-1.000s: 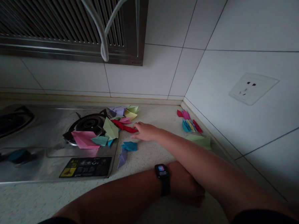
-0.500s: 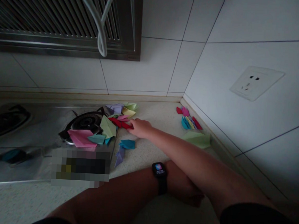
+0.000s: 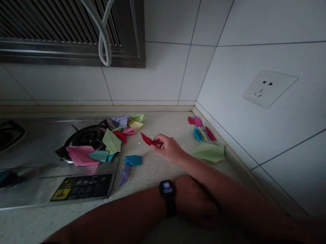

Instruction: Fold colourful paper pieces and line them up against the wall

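My right hand point(image 3: 167, 147) is closed in a pinch on a red folded paper piece point(image 3: 146, 138), held just above the counter. My left hand point(image 3: 198, 202), below a wrist with a black watch point(image 3: 168, 189), lies in shadow under the right forearm; its fingers do not show clearly. Left of the right hand is a loose heap of folded papers: a pink one point(image 3: 82, 155), a light green one point(image 3: 112, 142), another red one point(image 3: 120, 135) and a purple one point(image 3: 121, 120). Nearer to me, a blue folded paper point(image 3: 133, 159) touches a purple one point(image 3: 124, 174).
Small coloured paper folds point(image 3: 202, 133) lie in the right corner, beside a larger light green paper point(image 3: 210, 153). The heap partly covers the gas stove point(image 3: 47, 130). A range hood point(image 3: 73, 53) with a hanging white cable point(image 3: 105, 42) is above. A socket point(image 3: 270, 89) is on the right wall.
My right hand has drawn back to the right from the heap, lifting one red folded paper away. Another red piece stays in the heap. The view has shifted slightly.
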`<control>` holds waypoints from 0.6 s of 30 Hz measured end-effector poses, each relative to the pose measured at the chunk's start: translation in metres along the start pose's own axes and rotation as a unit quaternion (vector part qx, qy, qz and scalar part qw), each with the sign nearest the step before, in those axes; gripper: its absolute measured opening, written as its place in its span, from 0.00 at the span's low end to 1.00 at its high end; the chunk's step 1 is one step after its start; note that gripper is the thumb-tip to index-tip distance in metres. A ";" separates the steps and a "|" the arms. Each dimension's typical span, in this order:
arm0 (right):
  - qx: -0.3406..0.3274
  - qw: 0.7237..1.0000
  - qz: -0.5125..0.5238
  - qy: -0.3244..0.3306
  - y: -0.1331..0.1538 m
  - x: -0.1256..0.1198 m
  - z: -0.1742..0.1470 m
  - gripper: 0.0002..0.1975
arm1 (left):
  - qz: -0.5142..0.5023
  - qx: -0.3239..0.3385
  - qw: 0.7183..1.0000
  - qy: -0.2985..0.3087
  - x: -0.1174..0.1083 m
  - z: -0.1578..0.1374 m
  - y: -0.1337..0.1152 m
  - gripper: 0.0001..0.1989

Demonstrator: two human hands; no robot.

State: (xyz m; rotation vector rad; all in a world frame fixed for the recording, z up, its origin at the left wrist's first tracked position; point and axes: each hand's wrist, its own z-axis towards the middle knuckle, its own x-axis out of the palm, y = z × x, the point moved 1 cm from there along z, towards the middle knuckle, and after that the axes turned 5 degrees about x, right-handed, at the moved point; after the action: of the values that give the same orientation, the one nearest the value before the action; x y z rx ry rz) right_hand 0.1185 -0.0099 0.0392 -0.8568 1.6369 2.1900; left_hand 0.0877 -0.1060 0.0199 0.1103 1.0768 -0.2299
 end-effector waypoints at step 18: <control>0.018 0.952 0.278 -0.130 -0.050 -0.048 -0.036 0.10 | -0.219 -0.479 0.714 -0.461 -0.033 -0.037 0.047 0.22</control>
State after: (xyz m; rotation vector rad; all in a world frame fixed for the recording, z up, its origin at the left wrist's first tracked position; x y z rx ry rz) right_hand 0.1945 -0.0214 0.0229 -0.0744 1.9388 2.4723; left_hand 0.0525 -0.0482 0.0311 -1.1227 0.0766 -0.0918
